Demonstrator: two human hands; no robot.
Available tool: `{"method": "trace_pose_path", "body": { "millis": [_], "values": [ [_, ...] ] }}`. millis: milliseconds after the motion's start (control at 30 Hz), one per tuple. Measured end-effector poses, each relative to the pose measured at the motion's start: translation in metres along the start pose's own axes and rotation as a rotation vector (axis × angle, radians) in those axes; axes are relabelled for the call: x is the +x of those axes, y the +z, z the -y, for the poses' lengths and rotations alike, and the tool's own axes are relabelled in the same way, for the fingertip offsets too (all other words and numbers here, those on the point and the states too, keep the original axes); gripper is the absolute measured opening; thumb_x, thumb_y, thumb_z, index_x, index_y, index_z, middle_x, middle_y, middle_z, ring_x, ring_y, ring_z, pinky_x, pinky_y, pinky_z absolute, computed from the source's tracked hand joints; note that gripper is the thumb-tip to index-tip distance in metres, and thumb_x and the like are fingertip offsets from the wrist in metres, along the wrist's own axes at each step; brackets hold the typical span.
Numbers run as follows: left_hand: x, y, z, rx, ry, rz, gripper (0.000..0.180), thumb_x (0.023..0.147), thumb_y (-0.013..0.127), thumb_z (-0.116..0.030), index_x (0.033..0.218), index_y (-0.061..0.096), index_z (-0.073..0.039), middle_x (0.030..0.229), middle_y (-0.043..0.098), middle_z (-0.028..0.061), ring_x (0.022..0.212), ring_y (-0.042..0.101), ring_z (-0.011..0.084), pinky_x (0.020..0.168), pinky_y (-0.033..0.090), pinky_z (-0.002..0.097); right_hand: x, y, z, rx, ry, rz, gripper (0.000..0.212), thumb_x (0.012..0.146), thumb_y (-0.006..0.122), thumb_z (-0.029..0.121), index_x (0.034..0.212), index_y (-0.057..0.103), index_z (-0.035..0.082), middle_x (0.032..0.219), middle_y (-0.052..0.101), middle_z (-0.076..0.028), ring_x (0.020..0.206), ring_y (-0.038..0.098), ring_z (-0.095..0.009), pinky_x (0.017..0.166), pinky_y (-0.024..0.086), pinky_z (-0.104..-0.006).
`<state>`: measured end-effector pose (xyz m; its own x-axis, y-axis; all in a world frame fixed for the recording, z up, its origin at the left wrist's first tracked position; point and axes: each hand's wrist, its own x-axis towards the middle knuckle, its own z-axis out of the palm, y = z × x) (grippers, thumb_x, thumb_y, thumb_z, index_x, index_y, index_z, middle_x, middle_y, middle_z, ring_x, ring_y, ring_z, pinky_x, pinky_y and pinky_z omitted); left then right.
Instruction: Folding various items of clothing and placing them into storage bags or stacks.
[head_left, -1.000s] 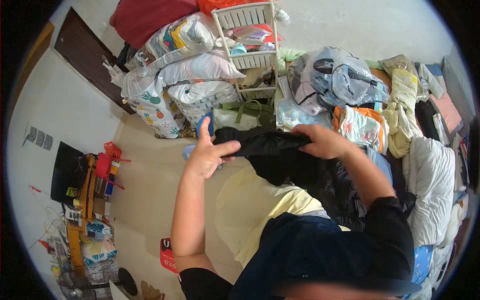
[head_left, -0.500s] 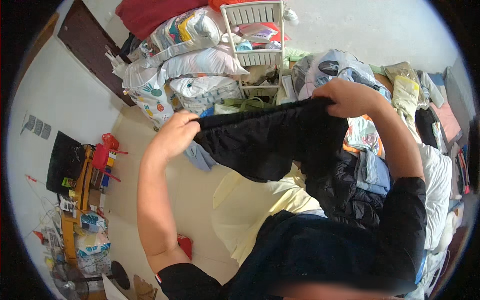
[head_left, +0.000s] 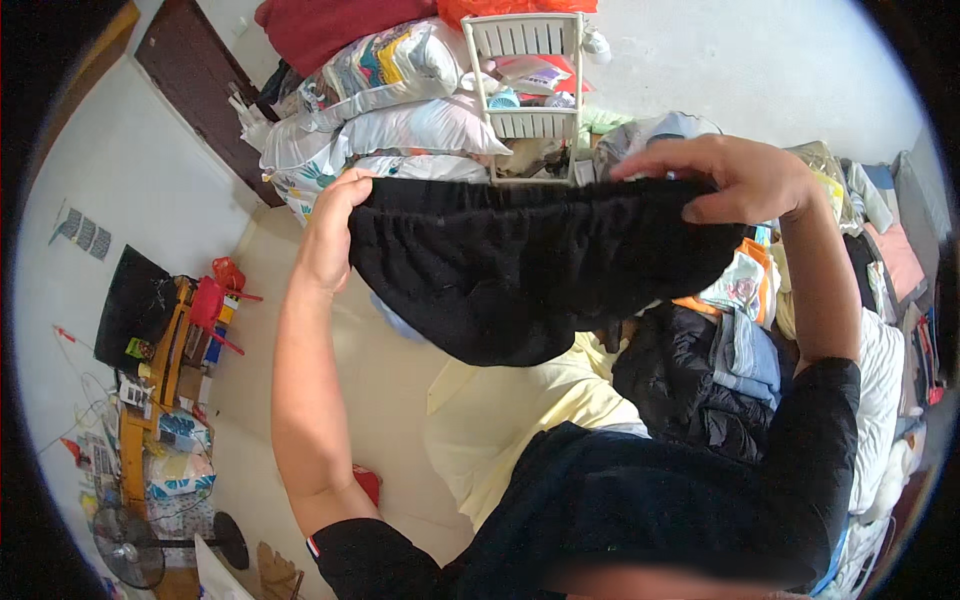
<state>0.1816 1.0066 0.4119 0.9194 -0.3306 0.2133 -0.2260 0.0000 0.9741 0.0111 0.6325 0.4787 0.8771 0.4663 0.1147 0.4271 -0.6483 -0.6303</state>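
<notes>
In front of me hangs a black garment [head_left: 500,270] with a gathered elastic waistband, its lower part bunched and drooping; whether it is trousers or shorts I cannot tell. My left hand [head_left: 335,225] is closed on the waistband's left end, the thumb along its top. At the other end, my right hand [head_left: 735,180] has the waistband between its thumb and fingers, the grip loose and the fingers partly spread. Pale yellow cloth [head_left: 540,410] lies below the garment, over my lap. A black quilted jacket [head_left: 675,385] and folded light-blue jeans [head_left: 745,355] lie at the right.
Stuffed storage bags [head_left: 390,65] are piled at the back beside a white shelf rack [head_left: 525,120]. White bedding [head_left: 875,375] and more clothes line the right. On the left stand a cluttered wooden desk [head_left: 135,455], a red stool [head_left: 208,305] and a fan [head_left: 130,545].
The black garment has risen at its left end and now hangs more level and wider. My left hand has moved up and left; my right hand has shifted right, its fingers loosening.
</notes>
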Motion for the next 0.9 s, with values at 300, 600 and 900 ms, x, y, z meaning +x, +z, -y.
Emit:
{"method": "trace_pose_path", "body": {
  "millis": [300, 600, 900],
  "values": [
    [-0.044, 0.010, -0.043, 0.518, 0.164, 0.329, 0.041, 0.071, 0.078, -0.019, 0.103, 0.060, -0.002, 0.094, 0.063, 0.0028, 0.085, 0.057, 0.0096, 0.075, 0.047, 0.0279, -0.007, -0.021, -0.010, 0.141, 0.123, 0.153, 0.038, 0.063, 0.057, -0.003, 0.101, 0.062, -0.003, 0.085, 0.066, -0.006, 0.076, 0.060, -0.014, 0.073, 0.049, -0.0264],
    [-0.003, 0.039, -0.016, -0.224, -0.257, 0.004, 0.032, 0.081, 0.068, -0.020, 0.104, 0.063, 0.001, 0.097, 0.067, 0.0078, 0.086, 0.063, 0.0159, 0.078, 0.050, 0.0310, 0.062, 0.001, -0.060, 0.634, 0.302, -0.154, 0.028, 0.072, 0.057, 0.007, 0.097, 0.064, -0.005, 0.095, 0.063, -0.010, 0.080, 0.059, -0.015, 0.066, 0.052, -0.0262],
    [-0.044, 0.147, -0.022, 0.245, 0.722, 0.088, 0.053, 0.076, 0.068, -0.014, 0.114, 0.036, 0.005, 0.101, 0.056, 0.0272, 0.089, 0.059, 0.0432, 0.073, 0.049, 0.0425, 0.101, 0.055, 0.043, 0.575, 0.021, -0.157, 0.045, 0.088, 0.061, 0.033, 0.113, 0.059, -0.004, 0.107, 0.062, -0.011, 0.100, 0.055, -0.016, 0.091, 0.041, -0.0277]
  ]
}}
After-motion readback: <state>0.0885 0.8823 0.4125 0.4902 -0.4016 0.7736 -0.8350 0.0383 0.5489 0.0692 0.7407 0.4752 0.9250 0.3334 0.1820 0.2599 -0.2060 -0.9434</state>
